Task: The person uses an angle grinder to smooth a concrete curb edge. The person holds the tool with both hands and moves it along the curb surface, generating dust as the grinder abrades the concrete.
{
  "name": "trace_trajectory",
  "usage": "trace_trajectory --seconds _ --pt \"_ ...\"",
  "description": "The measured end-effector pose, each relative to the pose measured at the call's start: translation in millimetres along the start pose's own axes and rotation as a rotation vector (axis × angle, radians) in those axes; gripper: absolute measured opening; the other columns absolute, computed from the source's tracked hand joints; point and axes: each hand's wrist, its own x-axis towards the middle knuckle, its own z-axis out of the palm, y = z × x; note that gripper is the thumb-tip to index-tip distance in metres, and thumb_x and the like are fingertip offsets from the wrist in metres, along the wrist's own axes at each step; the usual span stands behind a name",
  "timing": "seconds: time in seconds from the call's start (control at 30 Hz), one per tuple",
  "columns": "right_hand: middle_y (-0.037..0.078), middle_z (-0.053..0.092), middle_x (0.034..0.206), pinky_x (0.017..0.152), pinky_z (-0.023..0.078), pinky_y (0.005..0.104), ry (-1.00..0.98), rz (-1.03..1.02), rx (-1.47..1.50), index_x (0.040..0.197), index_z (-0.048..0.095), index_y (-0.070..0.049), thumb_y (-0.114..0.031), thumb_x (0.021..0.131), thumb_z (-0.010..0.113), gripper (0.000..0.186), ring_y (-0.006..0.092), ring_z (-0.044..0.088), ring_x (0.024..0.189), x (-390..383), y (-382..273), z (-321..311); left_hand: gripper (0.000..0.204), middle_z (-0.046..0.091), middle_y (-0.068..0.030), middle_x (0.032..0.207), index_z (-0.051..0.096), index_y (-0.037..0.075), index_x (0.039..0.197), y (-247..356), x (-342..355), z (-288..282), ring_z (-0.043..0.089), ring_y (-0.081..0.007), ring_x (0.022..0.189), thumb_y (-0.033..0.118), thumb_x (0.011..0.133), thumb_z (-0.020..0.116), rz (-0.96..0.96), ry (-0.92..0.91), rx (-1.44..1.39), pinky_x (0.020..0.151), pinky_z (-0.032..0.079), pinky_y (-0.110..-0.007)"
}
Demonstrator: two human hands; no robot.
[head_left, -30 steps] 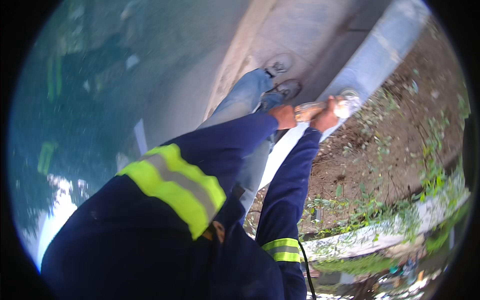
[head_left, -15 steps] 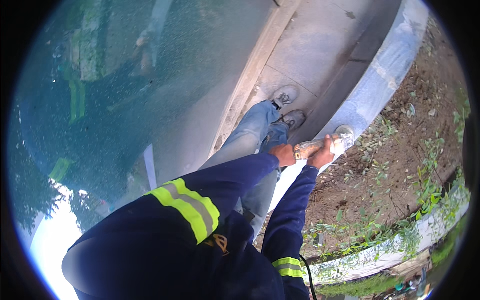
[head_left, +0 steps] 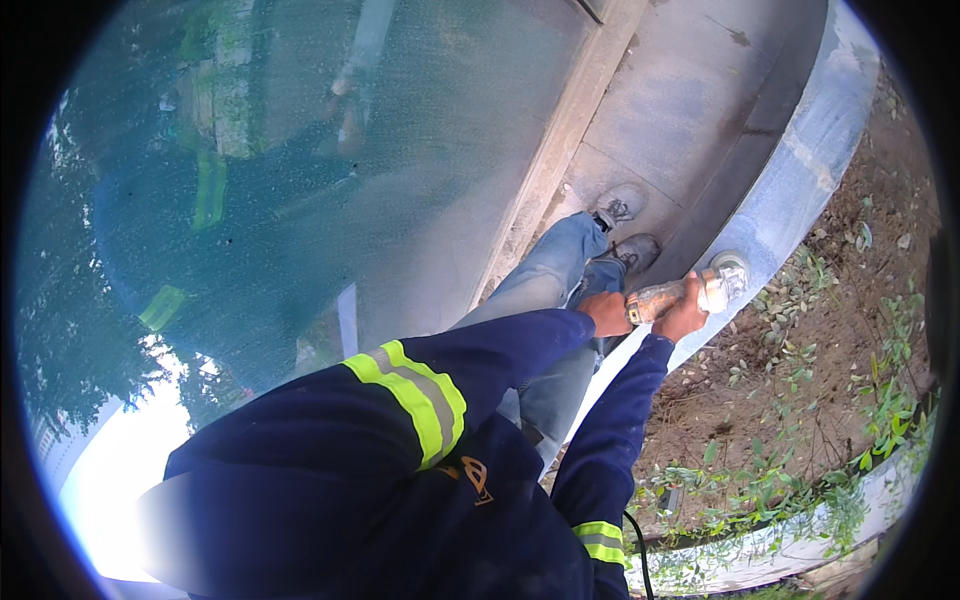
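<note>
An angle grinder [head_left: 655, 301], orange-brown and dusty with a pale head, lies across the curved top of a low, whitish wall [head_left: 812, 150]. My left hand [head_left: 604, 314] is closed round the rear end of its body. Nearer the head, my right hand [head_left: 682, 314] grips it, fingers wrapped over the front part. The round disc end [head_left: 733, 264] rests on or just over the wall's dusty surface. Its contact with the surface cannot be made out.
Left of my legs stands a large reflective glass panel [head_left: 300, 220] above a pale sill [head_left: 560, 130]. My shoes [head_left: 622, 203] are on a paved strip [head_left: 665, 110]. Beyond the wall lies soil [head_left: 730, 410] with green plants [head_left: 880, 420]. A black cable [head_left: 640, 555] hangs by my right sleeve.
The whole view has shifted, so the wall, grinder and my shoes sit further right. Both hands keep the same grip, and the grinder stays at about the same stretch of wall.
</note>
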Motion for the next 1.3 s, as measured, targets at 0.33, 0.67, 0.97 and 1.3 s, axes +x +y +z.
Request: trace_trajectory --seconds 0.33,0.67,0.97,1.3 --pt "0.017 0.071 0.123 0.093 0.056 0.0397 -0.036 -0.064 0.010 0.132 0.067 0.009 -0.014 0.089 0.080 0.051 0.0268 0.070 0.102 16.1 -12.7 -10.2 0.057 0.073 -0.0327 0.116 0.066 -0.002 0.124 23.7 3.1 2.5 0.070 -0.0492 0.113 0.028 0.077 0.077 0.061 -0.083 -0.080 0.098 0.056 -0.055" --pt "0.018 0.071 0.125 0.104 0.051 0.0407 0.058 -0.051 -0.063 0.134 0.062 0.008 -0.013 0.084 0.084 0.059 0.0289 0.069 0.113 6.6 11.4 -31.6 0.064 0.062 -0.0241 0.134 0.059 -0.003 0.142 135.4 -181.4 -186.8 0.067 -0.0327 0.119 0.045 0.101 0.061 1.009 0.289 -0.749 0.107 0.052 -0.046" --pt "0.016 0.073 0.121 0.103 0.051 0.0381 0.054 -0.062 -0.050 0.129 0.064 0.007 -0.015 0.084 0.087 0.056 0.0267 0.070 0.110 19.9 -5.0 -23.2 0.044 0.059 0.0013 0.151 0.065 0.021 0.146 215.2 -281.6 -219.7 0.053 -0.0198 0.138 0.038 0.105 0.065 1.535 0.074 -1.332 0.108 0.041 -0.052" --pt "0.015 0.073 0.119 0.101 0.052 0.0379 0.003 -0.052 -0.106 0.128 0.065 0.006 -0.012 0.082 0.088 0.054 0.0258 0.070 0.108 -0.3 -4.0 -2.5 0.030 0.074 0.0058 0.118 0.072 0.016 0.133 223.6 -298.8 -241.2 0.071 -0.0189 0.103 0.016 0.105 0.063 1.399 0.053 -1.268 0.084 0.052 -0.033"
